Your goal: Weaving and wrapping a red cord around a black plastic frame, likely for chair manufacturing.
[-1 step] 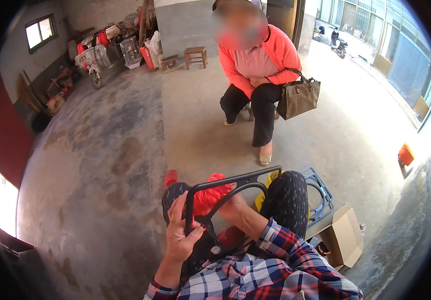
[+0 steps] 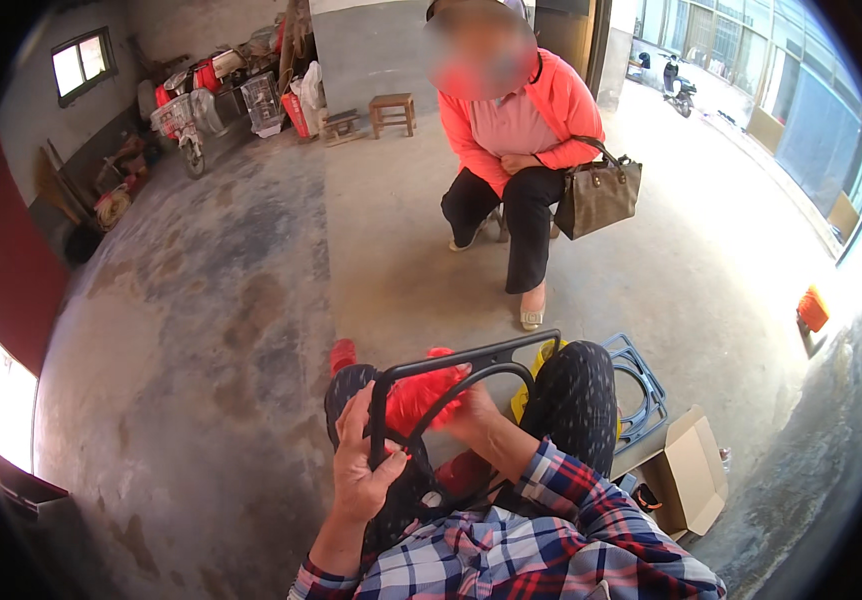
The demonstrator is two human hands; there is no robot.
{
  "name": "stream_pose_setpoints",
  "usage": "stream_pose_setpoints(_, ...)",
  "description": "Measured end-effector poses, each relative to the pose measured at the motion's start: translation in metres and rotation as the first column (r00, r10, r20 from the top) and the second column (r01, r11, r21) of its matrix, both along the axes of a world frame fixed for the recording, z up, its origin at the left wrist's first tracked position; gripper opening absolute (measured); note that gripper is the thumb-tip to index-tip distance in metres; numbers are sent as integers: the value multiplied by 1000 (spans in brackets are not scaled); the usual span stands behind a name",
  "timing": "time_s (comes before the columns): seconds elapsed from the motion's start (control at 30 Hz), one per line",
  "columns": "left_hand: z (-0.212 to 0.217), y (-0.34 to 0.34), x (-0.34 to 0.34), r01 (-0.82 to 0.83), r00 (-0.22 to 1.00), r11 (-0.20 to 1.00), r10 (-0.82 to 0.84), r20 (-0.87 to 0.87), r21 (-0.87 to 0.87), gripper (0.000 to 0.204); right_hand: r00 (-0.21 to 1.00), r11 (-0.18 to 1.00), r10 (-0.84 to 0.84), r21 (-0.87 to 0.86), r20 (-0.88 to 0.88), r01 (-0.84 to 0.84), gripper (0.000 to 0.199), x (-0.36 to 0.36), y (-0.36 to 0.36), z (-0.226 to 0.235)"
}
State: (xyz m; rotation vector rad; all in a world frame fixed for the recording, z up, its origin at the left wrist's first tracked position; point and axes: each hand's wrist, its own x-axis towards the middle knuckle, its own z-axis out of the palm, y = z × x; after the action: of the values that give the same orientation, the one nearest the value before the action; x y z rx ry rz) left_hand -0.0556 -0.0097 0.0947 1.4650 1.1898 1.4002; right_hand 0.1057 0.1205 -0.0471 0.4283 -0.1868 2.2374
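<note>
A black plastic frame [image 2: 471, 355] with a curved inner bar stands tilted over my lap. My left hand [image 2: 359, 468] is closed round its left side, near the lower corner, with the thumb on the near face. Behind the curved bar, my right hand [image 2: 473, 412] is closed on a crumpled red cloth [image 2: 413, 398], held against the frame's inner side. The bar partly covers the fingers of that hand. Under the frame are my dark patterned trouser legs [image 2: 576, 400].
Right of my knee lie blue plastic frames [image 2: 636, 390], a yellow thing [image 2: 521, 400] and an open cardboard box [image 2: 693, 470]. A person in a pink jacket [image 2: 566, 105] sits opposite with a handbag [image 2: 599, 198]. Behind are a wooden stool [image 2: 391, 112] and a loaded cart [image 2: 183, 125].
My right hand and the red cloth have shifted slightly behind the curved bar. The frame has moved only a little, and my left hand keeps its hold.
</note>
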Motion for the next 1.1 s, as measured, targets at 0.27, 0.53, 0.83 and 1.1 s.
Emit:
stream_pose_setpoints(0.27, -25, -4, -24, -89, 988, 994, 96, 121, -62, 34, 896, 992, -111, -14, 430, 129, 55, 51, -72, 95)
stream_pose_setpoints(0.53, -24, -5, -36, -5, 949, 922, 126, 288, -387, 20, 908, 913, -377, 239, 183, 331, 36, 94, -67, 135)
stream_pose_setpoints(0.83, -33, 6, -39, -39, 926, 918, 181, 330, -394, 18, 849, 925, -358, 273, 388, 266, 36, 130, -56, 119)
stream_pose_setpoints(1.1, -34, -5, -39, -28, 955, 961, 107, 278, -275, 22, 637, 821, -329, -122, 698, 558, 25, 102, -64, 86)
